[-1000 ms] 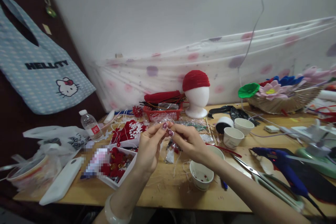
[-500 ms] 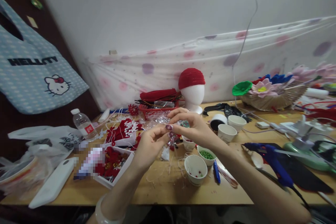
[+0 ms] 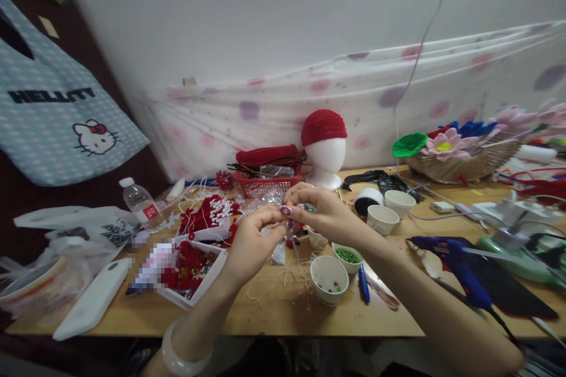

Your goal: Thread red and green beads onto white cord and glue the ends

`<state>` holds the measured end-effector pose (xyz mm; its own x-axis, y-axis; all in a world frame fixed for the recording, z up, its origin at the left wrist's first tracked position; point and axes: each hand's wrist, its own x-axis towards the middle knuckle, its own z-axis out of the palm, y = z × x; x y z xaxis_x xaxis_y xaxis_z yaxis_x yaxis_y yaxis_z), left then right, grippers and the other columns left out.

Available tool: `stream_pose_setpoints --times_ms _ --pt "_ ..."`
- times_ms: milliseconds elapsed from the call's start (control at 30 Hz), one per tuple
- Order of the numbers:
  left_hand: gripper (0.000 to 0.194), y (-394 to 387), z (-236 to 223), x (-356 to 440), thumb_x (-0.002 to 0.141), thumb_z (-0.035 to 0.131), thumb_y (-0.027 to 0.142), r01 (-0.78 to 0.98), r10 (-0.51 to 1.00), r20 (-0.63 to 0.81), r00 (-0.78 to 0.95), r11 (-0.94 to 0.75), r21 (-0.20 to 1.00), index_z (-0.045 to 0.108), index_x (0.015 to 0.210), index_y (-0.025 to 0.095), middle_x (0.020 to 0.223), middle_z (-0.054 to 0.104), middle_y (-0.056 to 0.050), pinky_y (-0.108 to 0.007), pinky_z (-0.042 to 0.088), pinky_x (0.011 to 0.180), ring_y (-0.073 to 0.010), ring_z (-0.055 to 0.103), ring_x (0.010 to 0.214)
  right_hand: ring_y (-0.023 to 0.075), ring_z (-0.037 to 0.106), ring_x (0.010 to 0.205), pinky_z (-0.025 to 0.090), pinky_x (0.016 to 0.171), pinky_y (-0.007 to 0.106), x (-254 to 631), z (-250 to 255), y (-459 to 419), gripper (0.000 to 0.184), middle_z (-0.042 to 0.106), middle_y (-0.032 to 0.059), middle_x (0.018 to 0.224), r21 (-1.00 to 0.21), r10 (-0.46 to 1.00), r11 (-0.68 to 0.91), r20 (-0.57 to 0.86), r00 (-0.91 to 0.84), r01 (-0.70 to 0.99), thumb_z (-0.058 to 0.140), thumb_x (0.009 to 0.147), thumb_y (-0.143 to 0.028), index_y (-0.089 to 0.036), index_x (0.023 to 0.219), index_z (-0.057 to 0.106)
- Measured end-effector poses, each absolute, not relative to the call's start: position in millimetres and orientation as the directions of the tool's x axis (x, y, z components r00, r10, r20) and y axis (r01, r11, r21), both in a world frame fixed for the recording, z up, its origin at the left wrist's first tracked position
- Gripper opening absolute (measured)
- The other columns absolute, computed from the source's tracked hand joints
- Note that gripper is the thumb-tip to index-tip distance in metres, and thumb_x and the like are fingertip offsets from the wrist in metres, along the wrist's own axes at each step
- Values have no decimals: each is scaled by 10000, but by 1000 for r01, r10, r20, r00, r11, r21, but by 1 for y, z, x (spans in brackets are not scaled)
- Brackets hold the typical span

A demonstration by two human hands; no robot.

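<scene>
Above the middle of the table, my left hand (image 3: 256,241) and my right hand (image 3: 325,209) meet at the fingertips. Both are closed in a pinch, and whatever lies between the fingers is too small to make out. Fine pale strands (image 3: 297,250) show just below them. Under my right hand stands a white paper cup (image 3: 326,299) with a few red and green beads inside. Behind it is a cup of green beads (image 3: 347,255), and another cup (image 3: 317,241) is partly hidden by my right hand.
On the left are a box of red ornaments (image 3: 194,271), a bottle (image 3: 140,203) and a white phone-like slab (image 3: 92,300). A foam head (image 3: 326,156) and red basket (image 3: 265,187) stand behind. To the right lie a blue pen (image 3: 363,284) and glue gun (image 3: 460,265).
The fingers of my right hand have curled in, and my fingertips have drawn closer together. The camera view has shifted slightly; the things on the table have stayed put.
</scene>
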<state>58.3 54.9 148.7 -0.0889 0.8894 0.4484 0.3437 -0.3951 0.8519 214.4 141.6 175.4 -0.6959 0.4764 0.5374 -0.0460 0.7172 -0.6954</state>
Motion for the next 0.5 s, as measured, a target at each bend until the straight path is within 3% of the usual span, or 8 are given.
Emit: stream_pose_setpoints --times_ms 167,333,500 --pt "127 55 149 58 799 627 234 307 892 443 -95 -397 865 732 785 165 906 702 -61 -309 469 864 -202 636 916 155 609 775 492 713 307 211 171 145 257 644 63 902 -731 518 682 504 -691 -22 527 948 -385 -175 837 622" --pt "145 52 152 58 800 640 264 358 893 439 -101 -379 853 736 758 164 898 706 -70 -327 466 863 -211 635 910 201 609 981 476 893 361 218 178 143 189 648 67 998 -664 458 747 541 -705 -25 617 906 -359 -196 810 623" --pt "138 46 157 60 803 622 230 499 889 450 -82 -354 791 737 754 172 848 702 -55 -312 454 791 -201 628 847 208 596 1027 453 959 397 222 183 140 104 630 66 1052 -607 407 795 525 -748 6 647 890 -239 -203 796 618"
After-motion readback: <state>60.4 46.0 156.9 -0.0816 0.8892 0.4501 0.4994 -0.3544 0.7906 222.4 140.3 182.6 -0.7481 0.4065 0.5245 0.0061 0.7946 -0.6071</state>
